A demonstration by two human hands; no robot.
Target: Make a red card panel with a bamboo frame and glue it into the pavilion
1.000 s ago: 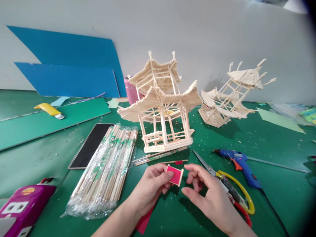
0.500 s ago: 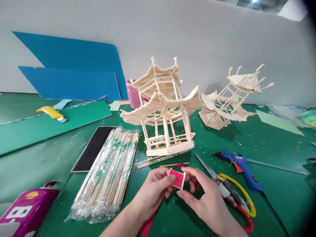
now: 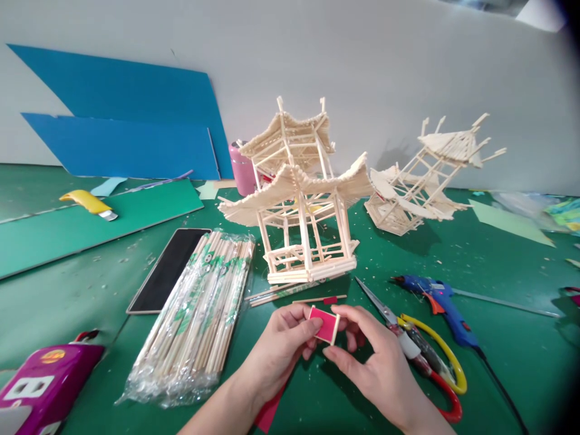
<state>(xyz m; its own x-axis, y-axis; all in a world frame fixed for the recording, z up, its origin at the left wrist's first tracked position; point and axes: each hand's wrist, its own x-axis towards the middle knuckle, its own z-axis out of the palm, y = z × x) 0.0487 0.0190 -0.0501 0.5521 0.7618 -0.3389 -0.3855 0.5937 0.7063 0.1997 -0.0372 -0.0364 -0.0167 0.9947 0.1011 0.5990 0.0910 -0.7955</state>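
My left hand point(image 3: 277, 353) and my right hand point(image 3: 374, 362) both pinch a small red panel point(image 3: 325, 324) framed with thin wooden sticks, held just above the green mat. Right behind it stands a two-tiered pavilion model point(image 3: 301, 199) built from pale sticks. A loose stick with a red bit point(image 3: 319, 299) lies between the model's base and my fingers. Under my left wrist a strip of red paper point(image 3: 268, 414) shows.
A plastic-wrapped bundle of chopsticks point(image 3: 199, 314) and a black phone point(image 3: 167, 275) lie to the left. Scissors point(image 3: 417, 350) and a blue glue gun point(image 3: 437, 302) lie right. A second tilted stick model point(image 3: 421, 181), pink cup point(image 3: 240, 166), yellow knife point(image 3: 90, 203), blue boards point(image 3: 122, 121) and magenta box point(image 3: 40, 386) surround.
My right hand moved left and closed its fingers on the right edge of the red panel, which my left hand held alone a second ago.
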